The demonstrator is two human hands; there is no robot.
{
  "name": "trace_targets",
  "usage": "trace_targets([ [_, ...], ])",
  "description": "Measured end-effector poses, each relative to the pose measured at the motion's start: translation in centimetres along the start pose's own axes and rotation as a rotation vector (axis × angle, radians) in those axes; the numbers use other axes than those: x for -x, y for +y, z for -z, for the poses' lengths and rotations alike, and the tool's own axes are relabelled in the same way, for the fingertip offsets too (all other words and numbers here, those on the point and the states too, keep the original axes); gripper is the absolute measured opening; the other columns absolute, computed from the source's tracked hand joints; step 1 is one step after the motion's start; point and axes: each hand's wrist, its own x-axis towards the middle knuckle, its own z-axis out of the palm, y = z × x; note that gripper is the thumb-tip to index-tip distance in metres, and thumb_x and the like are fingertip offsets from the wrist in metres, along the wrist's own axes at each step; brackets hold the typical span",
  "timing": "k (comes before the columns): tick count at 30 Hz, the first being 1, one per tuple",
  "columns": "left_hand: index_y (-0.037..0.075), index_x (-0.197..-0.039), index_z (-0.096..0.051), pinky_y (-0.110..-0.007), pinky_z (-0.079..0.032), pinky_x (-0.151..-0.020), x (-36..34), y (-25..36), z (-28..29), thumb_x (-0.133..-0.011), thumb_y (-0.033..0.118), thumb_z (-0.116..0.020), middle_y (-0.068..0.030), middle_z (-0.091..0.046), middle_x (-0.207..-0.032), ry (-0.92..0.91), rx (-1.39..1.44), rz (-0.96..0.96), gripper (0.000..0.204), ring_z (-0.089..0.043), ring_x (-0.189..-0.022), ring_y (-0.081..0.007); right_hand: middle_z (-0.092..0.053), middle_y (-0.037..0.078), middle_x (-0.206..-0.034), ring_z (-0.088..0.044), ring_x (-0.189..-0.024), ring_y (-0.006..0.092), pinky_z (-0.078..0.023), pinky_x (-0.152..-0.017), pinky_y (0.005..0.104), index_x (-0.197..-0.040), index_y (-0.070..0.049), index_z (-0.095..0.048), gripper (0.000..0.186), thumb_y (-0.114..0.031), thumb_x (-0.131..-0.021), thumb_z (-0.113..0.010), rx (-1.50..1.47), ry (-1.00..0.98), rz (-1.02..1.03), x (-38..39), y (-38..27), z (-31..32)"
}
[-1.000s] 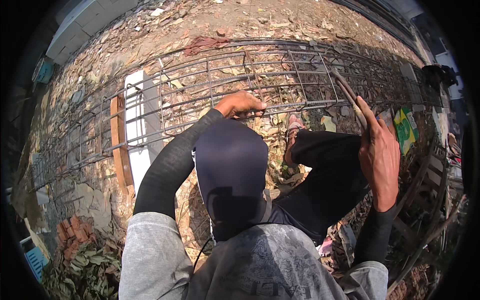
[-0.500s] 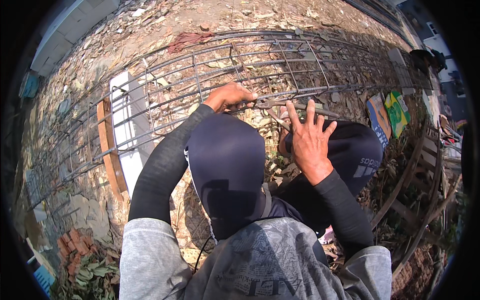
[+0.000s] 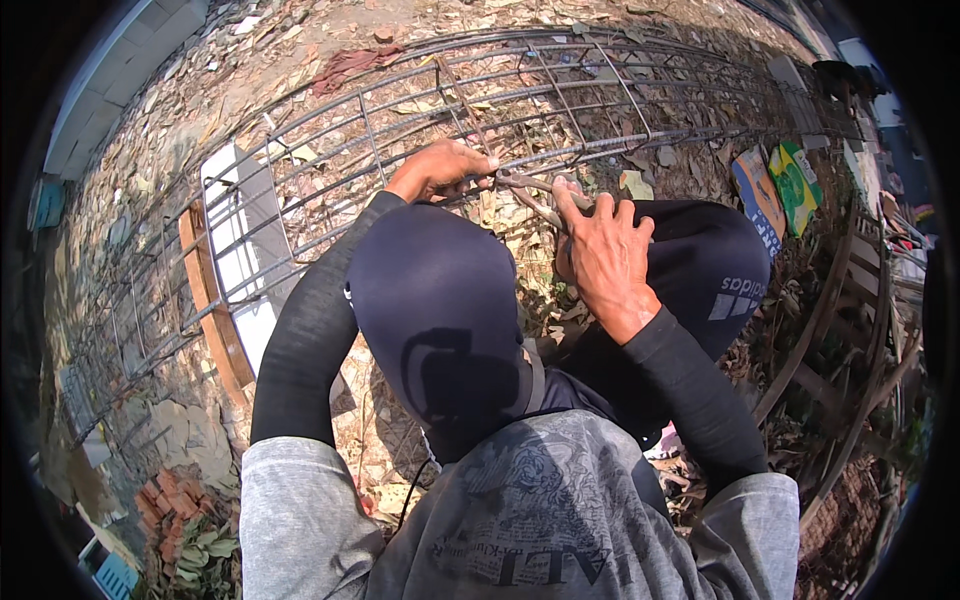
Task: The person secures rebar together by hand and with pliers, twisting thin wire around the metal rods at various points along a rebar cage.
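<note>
A long cage of steel reinforcing bars (image 3: 590,148), with square stirrups tied across it, lies in front of my knees. At its near bar, my left hand (image 3: 436,170) is closed with thumb and fingers pinched together; what they grip is too small to make out. Steel pincers (image 3: 538,204) have their jaws at that bar, right beside my left fingertips. My right hand (image 3: 612,262) is curled over the pincers' handles, which spread slightly apart and are partly hidden by the fingers.
A white block (image 3: 240,225) and a wooden piece (image 3: 208,290) stand under the cage at left. Broken bricks (image 3: 168,505) are piled at lower left. Colourful sacks (image 3: 795,188) and bent wooden poles (image 3: 835,330) lie right. Dry leaves and rubble cover the ground.
My right hand's fingers, stretched out over the handles before, have curled in around them. My left hand stays at the bar by the pincers' jaws. The view has shifted a little.
</note>
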Motion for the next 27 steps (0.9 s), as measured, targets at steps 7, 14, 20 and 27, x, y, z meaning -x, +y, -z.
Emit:
trace_targets([
  [7, 0.006, -0.085, -0.075, -0.026, -0.031, -0.045, 0.6, 0.7, -0.3, -0.088, 0.037, -0.077, 0.0021, -0.063, -0.064, -0.008, 0.034, -0.023, 0.031, -0.045, -0.049, -0.0064, -0.062, 0.007, -0.068, -0.066, -0.058, 0.0216, -0.056, -0.057, 0.0373, -0.107, -0.006, -0.058, 0.025, -0.026, -0.095, -0.066, -0.604, -0.307, -0.012, -0.2, 0.8, -3.0],
  [14, 0.006, -0.084, -0.075, -0.026, -0.029, -0.044, 0.7, 0.2, -0.5, -0.088, 0.038, -0.076, 0.0027, -0.059, -0.060, 0.038, 0.004, -0.057, 0.032, -0.044, -0.049, -0.0062, -0.065, 0.009, -0.082, -0.065, -0.058, 0.0198, -0.054, -0.050, 0.0341, -0.116, 0.000, -0.050, 0.049, -0.021, -0.082, -0.078, -1.608, -0.732, -0.301, 0.0, 0.7, -2.3],
  [20, 0.004, -0.099, -0.077, -0.027, -0.033, -0.045, 0.3, -0.3, 0.2, -0.089, 0.030, -0.077, -0.0006, -0.070, -0.075, 0.014, 0.062, -0.024, 0.028, -0.043, -0.049, -0.0058, -0.060, 0.018, -0.083, -0.063, -0.070, 0.0397, -0.053, -0.065, 0.0505, -0.107, -0.001, -0.054, 0.034, -0.026, -0.088, -0.067, -0.332, 0.080, -0.048, 1.1, 1.3, -0.7],
  [27, 0.007, -0.092, -0.075, -0.023, -0.031, -0.045, 1.0, 0.9, -0.6, -0.090, 0.030, -0.075, 0.0021, -0.070, -0.075, 0.000, 0.059, -0.036, 0.024, -0.043, -0.050, -0.0039, -0.059, -0.001, -0.075, -0.057, -0.056, 0.0088, -0.046, -0.046, 0.0226, -0.110, -0.004, -0.062, 0.039, -0.042, -0.103, -0.055, -2.293, -1.214, -0.683, 1.9, 0.5, -4.5],
])
